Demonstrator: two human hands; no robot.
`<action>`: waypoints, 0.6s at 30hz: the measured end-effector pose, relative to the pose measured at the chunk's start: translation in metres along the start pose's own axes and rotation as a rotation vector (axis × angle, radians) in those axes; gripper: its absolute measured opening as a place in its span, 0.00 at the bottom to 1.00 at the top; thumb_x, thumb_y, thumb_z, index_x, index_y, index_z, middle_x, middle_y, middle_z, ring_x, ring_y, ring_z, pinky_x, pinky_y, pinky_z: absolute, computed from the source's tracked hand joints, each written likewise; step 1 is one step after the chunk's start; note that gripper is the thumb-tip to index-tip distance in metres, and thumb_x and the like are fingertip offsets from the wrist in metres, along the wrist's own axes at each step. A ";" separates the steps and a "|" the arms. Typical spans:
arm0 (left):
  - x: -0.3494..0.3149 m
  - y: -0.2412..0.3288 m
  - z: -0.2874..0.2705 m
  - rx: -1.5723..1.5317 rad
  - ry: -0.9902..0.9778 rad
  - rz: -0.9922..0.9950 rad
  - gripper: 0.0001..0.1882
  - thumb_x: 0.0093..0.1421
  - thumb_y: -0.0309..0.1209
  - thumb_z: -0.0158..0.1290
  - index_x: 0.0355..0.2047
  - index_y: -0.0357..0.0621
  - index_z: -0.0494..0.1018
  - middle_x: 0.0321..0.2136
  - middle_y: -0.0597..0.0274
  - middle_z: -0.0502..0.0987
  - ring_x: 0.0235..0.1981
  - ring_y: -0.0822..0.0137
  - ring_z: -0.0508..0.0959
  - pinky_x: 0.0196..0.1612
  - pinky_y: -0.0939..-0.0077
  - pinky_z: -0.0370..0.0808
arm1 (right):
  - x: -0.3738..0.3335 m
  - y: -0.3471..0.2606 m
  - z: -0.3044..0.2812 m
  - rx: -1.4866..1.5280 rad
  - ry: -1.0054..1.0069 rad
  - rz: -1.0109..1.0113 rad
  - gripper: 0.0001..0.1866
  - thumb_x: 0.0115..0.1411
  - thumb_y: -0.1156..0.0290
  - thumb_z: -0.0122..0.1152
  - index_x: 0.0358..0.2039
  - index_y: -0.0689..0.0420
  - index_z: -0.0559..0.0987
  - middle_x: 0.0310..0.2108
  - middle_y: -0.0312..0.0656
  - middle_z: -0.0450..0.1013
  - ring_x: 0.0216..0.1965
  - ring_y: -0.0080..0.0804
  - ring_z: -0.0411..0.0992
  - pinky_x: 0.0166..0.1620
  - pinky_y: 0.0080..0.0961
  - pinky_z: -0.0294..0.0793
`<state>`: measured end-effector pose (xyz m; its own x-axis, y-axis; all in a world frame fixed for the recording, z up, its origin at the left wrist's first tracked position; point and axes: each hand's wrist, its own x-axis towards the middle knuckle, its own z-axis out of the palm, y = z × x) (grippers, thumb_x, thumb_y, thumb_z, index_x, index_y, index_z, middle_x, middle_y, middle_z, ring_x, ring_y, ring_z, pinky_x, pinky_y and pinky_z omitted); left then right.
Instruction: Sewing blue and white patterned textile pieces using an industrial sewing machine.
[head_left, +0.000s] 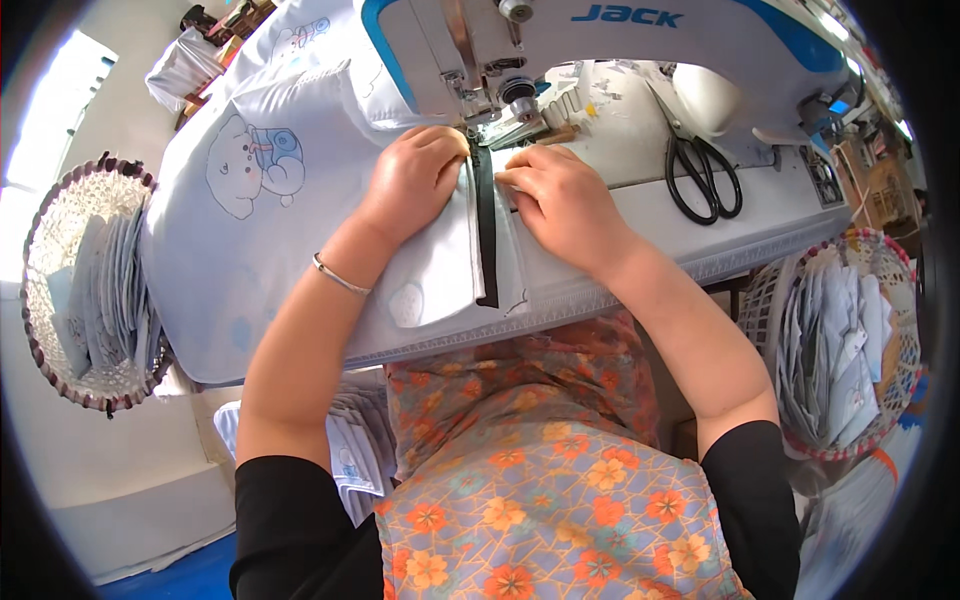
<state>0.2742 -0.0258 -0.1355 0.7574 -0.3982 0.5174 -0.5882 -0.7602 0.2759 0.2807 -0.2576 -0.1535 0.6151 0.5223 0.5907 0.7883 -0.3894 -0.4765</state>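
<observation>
My left hand (418, 180) is closed on the edge of white fabric (440, 270), just in front of the sewing machine's needle area (480, 115). A narrow black strip (487, 235), which looks like zipper tape, runs from under the machine toward me along the fabric edge. On its other side my right hand (562, 200) has its fingers pinched at the pale cloth beside the strip. The fingertips' exact grip is partly hidden. A larger pale blue fabric (330, 190) with a cartoon puppy print spreads over the table to the left.
Black-handled scissors (703, 175) lie on the machine bed, right of my right hand. A basket of folded cloth pieces (100, 290) stands at the left, another basket (840, 350) at the right. More printed pieces (350, 440) hang below the table's front edge.
</observation>
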 end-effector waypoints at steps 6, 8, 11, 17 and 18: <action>0.007 0.003 -0.006 -0.246 -0.070 -0.348 0.06 0.60 0.24 0.56 0.37 0.38 0.80 0.35 0.55 0.82 0.35 0.57 0.81 0.42 0.68 0.78 | 0.004 0.007 0.007 -0.080 -0.051 -0.069 0.16 0.57 0.78 0.60 0.46 0.57 0.82 0.46 0.41 0.76 0.49 0.44 0.74 0.53 0.39 0.75; 0.006 0.000 -0.007 -0.259 -0.046 -0.310 0.06 0.60 0.24 0.57 0.37 0.38 0.80 0.34 0.56 0.81 0.32 0.60 0.81 0.40 0.71 0.77 | 0.008 0.003 0.010 -0.103 -0.066 -0.098 0.16 0.57 0.77 0.61 0.48 0.57 0.81 0.46 0.42 0.75 0.49 0.45 0.73 0.55 0.39 0.74; 0.003 0.000 -0.007 -0.245 -0.060 -0.303 0.07 0.59 0.23 0.56 0.39 0.39 0.80 0.36 0.54 0.82 0.38 0.55 0.81 0.45 0.65 0.77 | 0.010 -0.003 0.012 -0.177 -0.137 -0.061 0.16 0.58 0.72 0.61 0.48 0.58 0.80 0.47 0.44 0.74 0.50 0.47 0.72 0.57 0.42 0.72; -0.008 0.020 -0.007 -0.020 -0.085 -0.036 0.14 0.58 0.21 0.54 0.45 0.43 0.80 0.46 0.55 0.80 0.49 0.51 0.79 0.52 0.61 0.76 | -0.004 -0.006 0.004 -0.114 -0.173 -0.110 0.15 0.57 0.72 0.61 0.46 0.59 0.79 0.48 0.51 0.73 0.51 0.52 0.71 0.56 0.45 0.72; -0.009 0.025 -0.005 0.094 -0.105 -0.023 0.15 0.59 0.23 0.55 0.46 0.44 0.80 0.48 0.55 0.80 0.50 0.51 0.79 0.53 0.60 0.76 | -0.009 -0.008 0.002 -0.115 -0.178 -0.111 0.15 0.57 0.72 0.61 0.46 0.59 0.79 0.48 0.51 0.73 0.51 0.52 0.71 0.56 0.45 0.72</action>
<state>0.2509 -0.0382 -0.1291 0.7990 -0.4278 0.4226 -0.5446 -0.8127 0.2070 0.2690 -0.2577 -0.1558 0.5194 0.6881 0.5067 0.8541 -0.4003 -0.3320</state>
